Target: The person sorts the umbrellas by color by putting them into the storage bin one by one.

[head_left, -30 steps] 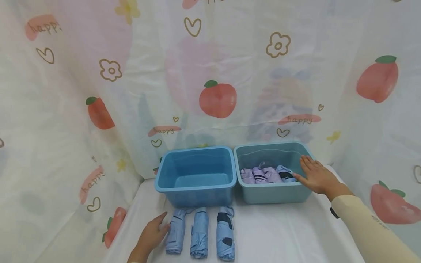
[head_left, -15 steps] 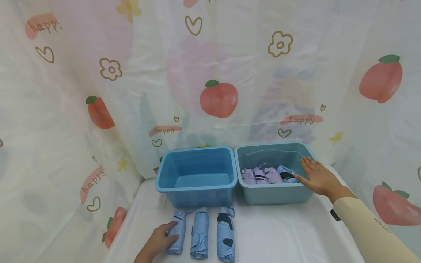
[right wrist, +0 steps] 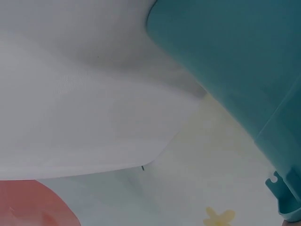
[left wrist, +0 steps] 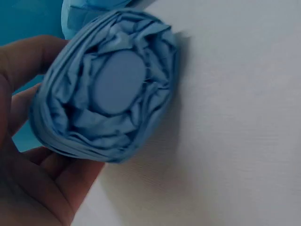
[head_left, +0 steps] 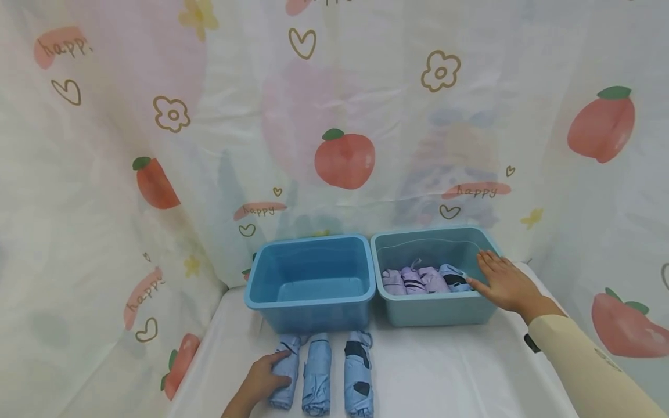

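On the white table, my left hand (head_left: 261, 376) grips the leftmost blue folded umbrella (head_left: 292, 367), thumb and fingers on opposite sides. The left wrist view looks onto the umbrella's rolled fabric end (left wrist: 120, 82), with a smooth oval at its centre. Beside it lie a second blue folded umbrella (head_left: 316, 374) and one with dark patches (head_left: 358, 371). My right hand (head_left: 504, 284) rests, fingers straight, at the right rim of the teal bin (head_left: 434, 310). Inside that bin are lilac folded umbrellas (head_left: 413, 280) and a blue one with a dark patch (head_left: 453, 277).
A blue bin (head_left: 316, 316) stands left of the teal one, directly behind the row of umbrellas, with its floor showing. Behind both hangs a fruit-printed curtain (head_left: 345, 104). The white tablecloth (head_left: 434, 371) stretches to the right of the umbrellas.
My left hand has moved right onto the leftmost umbrella and taken hold of it. That umbrella has shifted slightly right, towards the middle one. The right hand has stayed at the bin's rim.
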`<move>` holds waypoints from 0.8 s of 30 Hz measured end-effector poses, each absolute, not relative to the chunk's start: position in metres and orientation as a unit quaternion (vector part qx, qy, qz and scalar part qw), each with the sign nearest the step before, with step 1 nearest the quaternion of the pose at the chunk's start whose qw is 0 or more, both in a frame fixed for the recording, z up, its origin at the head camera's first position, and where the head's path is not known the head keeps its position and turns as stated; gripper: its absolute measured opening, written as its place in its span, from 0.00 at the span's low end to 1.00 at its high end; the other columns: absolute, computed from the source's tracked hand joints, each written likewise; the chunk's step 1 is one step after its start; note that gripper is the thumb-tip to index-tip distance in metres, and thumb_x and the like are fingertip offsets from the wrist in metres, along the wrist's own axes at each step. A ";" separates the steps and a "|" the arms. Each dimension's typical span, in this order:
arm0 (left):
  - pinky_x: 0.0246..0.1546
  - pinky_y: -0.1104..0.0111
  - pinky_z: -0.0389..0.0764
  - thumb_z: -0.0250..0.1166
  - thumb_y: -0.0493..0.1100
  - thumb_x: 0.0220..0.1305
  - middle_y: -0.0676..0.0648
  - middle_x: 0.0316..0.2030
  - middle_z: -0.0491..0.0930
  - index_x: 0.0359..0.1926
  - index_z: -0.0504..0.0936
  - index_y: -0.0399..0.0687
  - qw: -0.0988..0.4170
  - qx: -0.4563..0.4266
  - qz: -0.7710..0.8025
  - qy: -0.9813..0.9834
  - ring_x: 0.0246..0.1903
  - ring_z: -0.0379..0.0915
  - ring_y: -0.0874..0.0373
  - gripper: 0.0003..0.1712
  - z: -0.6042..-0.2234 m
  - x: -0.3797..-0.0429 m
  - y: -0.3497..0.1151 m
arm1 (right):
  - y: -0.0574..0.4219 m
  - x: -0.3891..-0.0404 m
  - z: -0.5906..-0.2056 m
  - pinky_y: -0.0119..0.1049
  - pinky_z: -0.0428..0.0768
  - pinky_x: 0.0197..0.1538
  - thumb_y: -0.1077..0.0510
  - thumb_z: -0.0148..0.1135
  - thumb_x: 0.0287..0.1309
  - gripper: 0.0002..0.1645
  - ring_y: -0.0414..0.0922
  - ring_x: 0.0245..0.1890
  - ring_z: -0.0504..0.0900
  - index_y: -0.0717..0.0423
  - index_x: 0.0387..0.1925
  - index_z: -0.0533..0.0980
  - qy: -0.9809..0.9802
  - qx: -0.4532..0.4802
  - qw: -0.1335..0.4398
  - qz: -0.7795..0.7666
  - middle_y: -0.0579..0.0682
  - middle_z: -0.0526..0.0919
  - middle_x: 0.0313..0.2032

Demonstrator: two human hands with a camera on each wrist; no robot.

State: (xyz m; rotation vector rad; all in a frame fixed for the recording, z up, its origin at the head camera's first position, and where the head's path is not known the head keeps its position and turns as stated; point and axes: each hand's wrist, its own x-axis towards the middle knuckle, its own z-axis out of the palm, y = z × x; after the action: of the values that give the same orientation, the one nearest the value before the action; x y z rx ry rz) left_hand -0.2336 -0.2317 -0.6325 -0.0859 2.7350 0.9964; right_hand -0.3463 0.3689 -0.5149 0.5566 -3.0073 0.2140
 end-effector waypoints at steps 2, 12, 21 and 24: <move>0.53 0.37 0.66 0.77 0.49 0.43 0.34 0.55 0.76 0.59 0.80 0.50 0.104 -0.026 0.337 0.935 0.56 0.69 0.32 0.38 -0.630 -0.232 -0.232 | 0.369 -0.347 -0.514 0.62 0.43 0.68 0.31 0.41 0.69 0.55 0.68 0.71 0.45 0.76 0.71 0.49 -0.980 0.182 0.038 0.069 0.73 0.49 0.70; 0.39 0.53 0.77 0.78 0.44 0.42 0.47 0.41 0.78 0.59 0.81 0.51 0.082 0.060 0.312 0.945 0.36 0.71 0.55 0.37 -0.577 -0.214 -0.252 | 0.369 -0.347 -0.514 0.62 0.42 0.68 0.30 0.41 0.68 0.55 0.67 0.71 0.45 0.76 0.70 0.50 -0.981 0.181 0.037 0.066 0.73 0.49 0.70; 0.33 0.59 0.78 0.78 0.43 0.42 0.53 0.41 0.74 0.57 0.83 0.58 0.123 0.133 0.291 0.939 0.38 0.69 0.54 0.35 -0.503 -0.209 -0.258 | 0.369 -0.346 -0.514 0.61 0.42 0.69 0.30 0.41 0.68 0.55 0.67 0.71 0.45 0.76 0.71 0.50 -0.981 0.180 0.041 0.065 0.73 0.50 0.70; 0.33 0.58 0.78 0.78 0.42 0.43 0.51 0.44 0.74 0.58 0.82 0.59 0.121 0.149 0.299 0.935 0.40 0.69 0.52 0.36 -0.480 -0.213 -0.257 | 0.368 -0.346 -0.514 0.61 0.42 0.69 0.30 0.41 0.68 0.55 0.67 0.71 0.45 0.76 0.71 0.49 -0.981 0.180 0.039 0.064 0.73 0.50 0.70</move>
State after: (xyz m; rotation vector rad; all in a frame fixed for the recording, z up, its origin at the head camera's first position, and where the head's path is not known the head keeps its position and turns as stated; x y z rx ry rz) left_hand -0.2132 -0.2569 -0.4797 0.4349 2.7303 0.8736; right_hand -0.3458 0.3677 -0.5139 0.5516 -3.0080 0.1976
